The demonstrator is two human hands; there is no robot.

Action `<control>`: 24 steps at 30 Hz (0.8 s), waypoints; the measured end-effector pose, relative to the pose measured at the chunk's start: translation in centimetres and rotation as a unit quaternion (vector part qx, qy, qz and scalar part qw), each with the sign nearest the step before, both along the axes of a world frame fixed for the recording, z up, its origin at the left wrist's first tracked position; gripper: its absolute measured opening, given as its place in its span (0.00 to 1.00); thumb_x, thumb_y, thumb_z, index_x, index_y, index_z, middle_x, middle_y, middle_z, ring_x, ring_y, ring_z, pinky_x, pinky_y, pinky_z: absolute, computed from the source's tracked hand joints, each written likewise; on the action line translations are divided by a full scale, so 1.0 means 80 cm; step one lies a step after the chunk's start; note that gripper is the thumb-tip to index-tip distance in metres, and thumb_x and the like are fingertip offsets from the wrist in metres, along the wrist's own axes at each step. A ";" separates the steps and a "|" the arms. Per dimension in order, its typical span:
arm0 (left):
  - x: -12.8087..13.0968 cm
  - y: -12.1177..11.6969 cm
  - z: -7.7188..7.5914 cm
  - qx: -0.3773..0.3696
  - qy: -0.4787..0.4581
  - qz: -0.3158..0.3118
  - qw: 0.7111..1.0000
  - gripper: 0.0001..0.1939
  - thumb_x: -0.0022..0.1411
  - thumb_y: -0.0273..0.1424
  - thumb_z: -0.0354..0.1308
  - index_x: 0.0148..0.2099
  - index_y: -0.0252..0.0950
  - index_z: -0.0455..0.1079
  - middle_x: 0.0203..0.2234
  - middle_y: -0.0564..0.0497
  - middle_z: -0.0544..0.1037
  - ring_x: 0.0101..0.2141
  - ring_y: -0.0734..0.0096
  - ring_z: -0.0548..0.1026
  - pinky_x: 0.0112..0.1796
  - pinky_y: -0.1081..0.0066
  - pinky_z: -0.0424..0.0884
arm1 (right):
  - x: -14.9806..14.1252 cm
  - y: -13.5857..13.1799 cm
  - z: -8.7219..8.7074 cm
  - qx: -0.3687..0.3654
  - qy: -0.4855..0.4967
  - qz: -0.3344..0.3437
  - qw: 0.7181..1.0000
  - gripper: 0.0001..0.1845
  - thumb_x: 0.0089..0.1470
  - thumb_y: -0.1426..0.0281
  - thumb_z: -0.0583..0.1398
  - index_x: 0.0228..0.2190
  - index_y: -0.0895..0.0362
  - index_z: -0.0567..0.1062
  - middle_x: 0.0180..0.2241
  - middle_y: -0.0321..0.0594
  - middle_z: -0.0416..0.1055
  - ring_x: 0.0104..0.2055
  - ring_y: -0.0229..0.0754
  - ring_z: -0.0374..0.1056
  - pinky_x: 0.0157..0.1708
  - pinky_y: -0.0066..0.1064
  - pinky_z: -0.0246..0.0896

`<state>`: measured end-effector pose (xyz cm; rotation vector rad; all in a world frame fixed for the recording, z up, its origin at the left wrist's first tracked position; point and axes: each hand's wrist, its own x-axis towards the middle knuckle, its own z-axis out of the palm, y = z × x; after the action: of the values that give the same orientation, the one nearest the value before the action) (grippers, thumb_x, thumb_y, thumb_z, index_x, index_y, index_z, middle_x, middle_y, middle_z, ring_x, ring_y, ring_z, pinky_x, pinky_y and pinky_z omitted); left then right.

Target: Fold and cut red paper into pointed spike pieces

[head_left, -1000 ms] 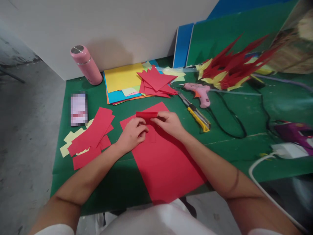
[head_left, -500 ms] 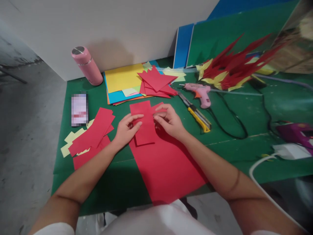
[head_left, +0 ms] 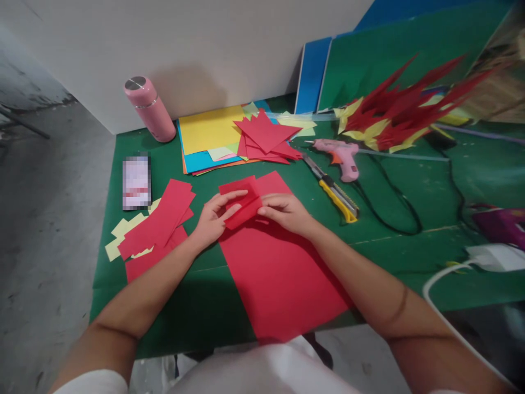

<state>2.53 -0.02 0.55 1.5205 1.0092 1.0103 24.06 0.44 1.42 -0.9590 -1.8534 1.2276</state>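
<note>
Between my hands is a small piece of red paper (head_left: 241,216), bent up along a fold, above the top of a large red sheet (head_left: 287,279). My left hand (head_left: 215,216) grips its left side, with fingers behind or across it and the thumb in front. My right hand (head_left: 285,210) pinches its right edge between thumb and fingers. Left of my hands lie red paper strips (head_left: 172,213) over pale yellow paper pieces (head_left: 118,235). Beyond my hands, red paper triangles (head_left: 266,134) are piled on coloured sheets (head_left: 209,131).
A yellow utility knife (head_left: 336,200) with its blade out and a pink glue gun (head_left: 342,158) lie to the right, its black cord trailing. Farther back is a red and yellow paper flame (head_left: 402,115). A pink bottle (head_left: 151,112) and a phone (head_left: 136,183) stand left; a white plug (head_left: 496,256) lies right.
The small red paper, flat and tall before, is now bent over itself. My right hand has come in from beside it and closed on its right edge. The view has shifted slightly.
</note>
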 end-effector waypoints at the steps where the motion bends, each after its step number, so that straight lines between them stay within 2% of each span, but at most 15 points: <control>1: -0.001 -0.001 0.000 0.004 0.010 0.009 1.000 0.23 0.65 0.52 0.54 0.50 0.43 0.77 0.48 0.47 0.81 0.49 0.58 0.77 0.56 0.56 0.66 | -0.001 0.000 0.001 -0.009 0.002 -0.011 1.000 0.28 0.58 0.46 0.57 0.19 0.55 0.72 0.21 0.36 0.67 0.26 0.38 0.64 0.29 0.30 0.61; 3: -0.004 -0.001 -0.001 0.016 0.016 0.024 0.999 0.30 0.66 0.57 0.45 0.46 0.41 0.79 0.44 0.45 0.82 0.47 0.58 0.78 0.53 0.56 0.69 | -0.003 0.000 0.002 -0.019 0.004 -0.036 0.999 0.29 0.57 0.45 0.58 0.17 0.55 0.68 0.20 0.35 0.64 0.24 0.36 0.61 0.27 0.29 0.58; 5: -0.005 0.000 -0.003 0.044 0.016 0.034 0.998 0.33 0.63 0.60 0.47 0.42 0.40 0.80 0.42 0.43 0.82 0.46 0.57 0.78 0.50 0.57 0.72 | -0.004 -0.001 0.003 -0.024 0.005 -0.048 0.999 0.29 0.56 0.46 0.59 0.17 0.55 0.67 0.19 0.34 0.63 0.23 0.35 0.58 0.26 0.28 0.56; 7: -0.003 0.001 -0.006 0.078 0.033 0.056 0.995 0.27 0.58 0.59 0.57 0.38 0.40 0.80 0.40 0.44 0.82 0.45 0.58 0.78 0.48 0.59 0.73 | -0.005 -0.002 0.005 -0.023 0.002 -0.052 0.998 0.29 0.56 0.46 0.59 0.16 0.55 0.66 0.18 0.34 0.63 0.23 0.35 0.58 0.26 0.29 0.55; 9: 0.001 0.001 -0.008 0.101 0.056 0.094 0.989 0.20 0.55 0.52 0.64 0.35 0.40 0.78 0.36 0.46 0.81 0.41 0.62 0.79 0.44 0.61 0.75 | -0.005 -0.003 0.006 -0.025 -0.009 -0.057 0.998 0.30 0.55 0.46 0.59 0.16 0.55 0.67 0.18 0.34 0.64 0.23 0.35 0.58 0.26 0.29 0.56; 11: 0.004 0.001 -0.011 0.110 0.062 0.111 0.986 0.16 0.56 0.48 0.65 0.33 0.39 0.77 0.33 0.48 0.81 0.37 0.64 0.79 0.41 0.63 0.76 | -0.005 -0.004 0.005 -0.035 -0.013 -0.071 0.997 0.29 0.54 0.45 0.60 0.16 0.55 0.68 0.19 0.35 0.66 0.23 0.35 0.60 0.26 0.30 0.57; 14: 0.006 0.001 -0.014 0.104 0.056 0.104 0.987 0.15 0.56 0.45 0.66 0.33 0.39 0.75 0.31 0.48 0.80 0.37 0.65 0.79 0.41 0.64 0.76 | -0.006 -0.004 0.002 -0.066 0.017 -0.107 0.992 0.26 0.50 0.45 0.64 0.21 0.55 0.71 0.20 0.34 0.67 0.22 0.35 0.62 0.24 0.29 0.59; 17: 0.005 0.001 -0.015 0.098 0.026 0.074 0.992 0.15 0.57 0.45 0.65 0.36 0.37 0.73 0.34 0.47 0.79 0.38 0.67 0.79 0.42 0.66 0.76 | -0.006 -0.003 -0.002 -0.075 0.050 -0.128 0.988 0.25 0.45 0.46 0.67 0.23 0.55 0.71 0.21 0.34 0.69 0.23 0.36 0.64 0.25 0.29 0.61; 21: 0.006 0.000 -0.015 0.081 -0.004 0.016 0.997 0.19 0.59 0.45 0.64 0.46 0.38 0.72 0.46 0.43 0.77 0.42 0.67 0.78 0.43 0.68 0.76 | -0.006 -0.003 -0.005 -0.074 0.050 -0.121 0.989 0.23 0.46 0.48 0.67 0.24 0.55 0.71 0.21 0.34 0.69 0.22 0.36 0.64 0.25 0.29 0.61; 24: 0.005 -0.001 -0.013 0.084 0.016 0.037 0.996 0.18 0.59 0.44 0.64 0.45 0.38 0.75 0.46 0.42 0.78 0.43 0.65 0.79 0.42 0.67 0.77 | -0.005 -0.005 -0.005 -0.066 0.036 -0.108 0.991 0.22 0.51 0.50 0.65 0.24 0.55 0.70 0.20 0.33 0.68 0.22 0.35 0.63 0.26 0.29 0.61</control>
<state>2.95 -0.09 -0.51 1.6514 1.0302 1.1509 23.64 0.05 1.03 -1.1396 -1.5832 1.2460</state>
